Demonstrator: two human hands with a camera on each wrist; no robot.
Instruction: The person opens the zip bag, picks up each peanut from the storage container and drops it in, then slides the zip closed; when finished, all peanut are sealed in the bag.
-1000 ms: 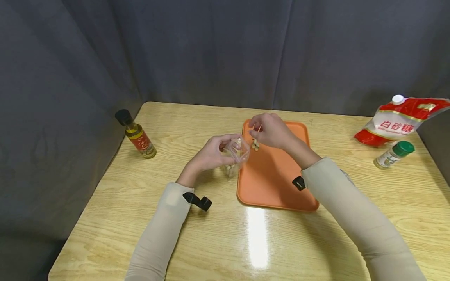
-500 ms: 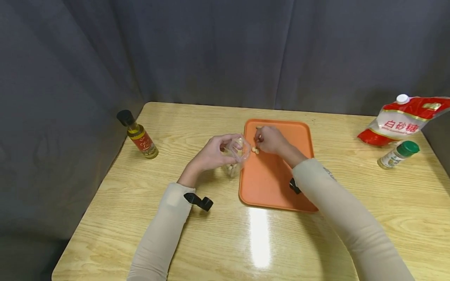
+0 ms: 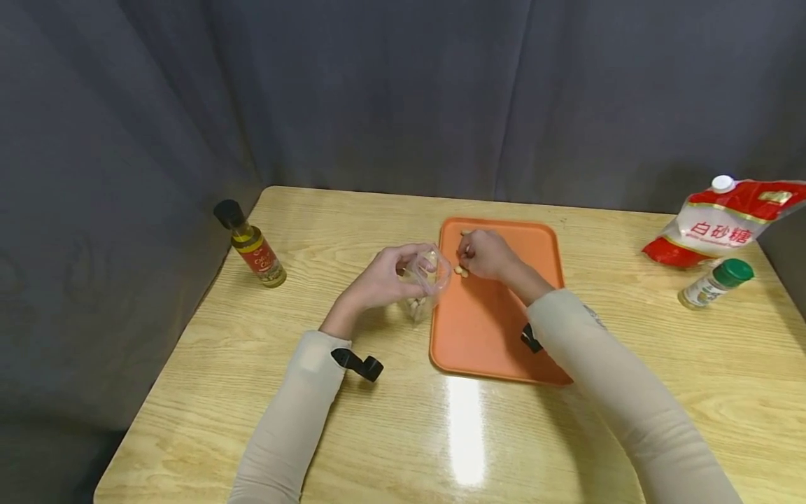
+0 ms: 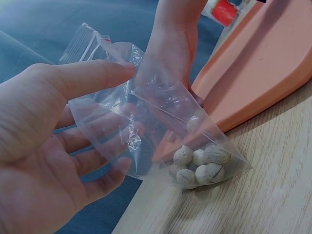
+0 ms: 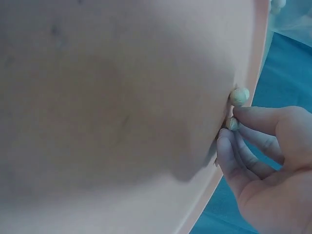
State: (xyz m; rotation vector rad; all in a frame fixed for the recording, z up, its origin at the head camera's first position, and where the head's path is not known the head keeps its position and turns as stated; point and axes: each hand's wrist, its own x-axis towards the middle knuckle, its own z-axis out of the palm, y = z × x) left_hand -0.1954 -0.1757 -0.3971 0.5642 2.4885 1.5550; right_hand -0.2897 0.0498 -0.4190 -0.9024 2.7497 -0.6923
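Note:
My left hand (image 3: pixel 393 276) holds a clear zip bag (image 4: pixel 131 107) by its upper part, thumb on one side and fingers spread on the other. Several peanuts (image 4: pixel 202 163) in shells lie in the bag's bottom corner, beside the orange tray (image 3: pixel 485 336). Over the tray's left part, my right hand (image 3: pixel 488 253) pinches a peanut (image 5: pixel 232 124) between thumb and fingertips. Right beside the thumb in the right wrist view lies another peanut (image 5: pixel 239 96) on the tray. At the tray's far left, a peanut (image 3: pixel 464 232) shows partly behind the right hand.
An olive oil bottle (image 3: pixel 258 255) stands at the table's left. Toward the right are a red and white sugar bag (image 3: pixel 718 227) and a seasoning jar (image 3: pixel 708 288) with a green cap. A dark curtain (image 3: pixel 390 98) hangs behind the wooden table (image 3: pixel 352 448).
My right hand has come down from above the tray onto the peanuts, its fingers closing on one. The left hand and bag have stayed nearly still.

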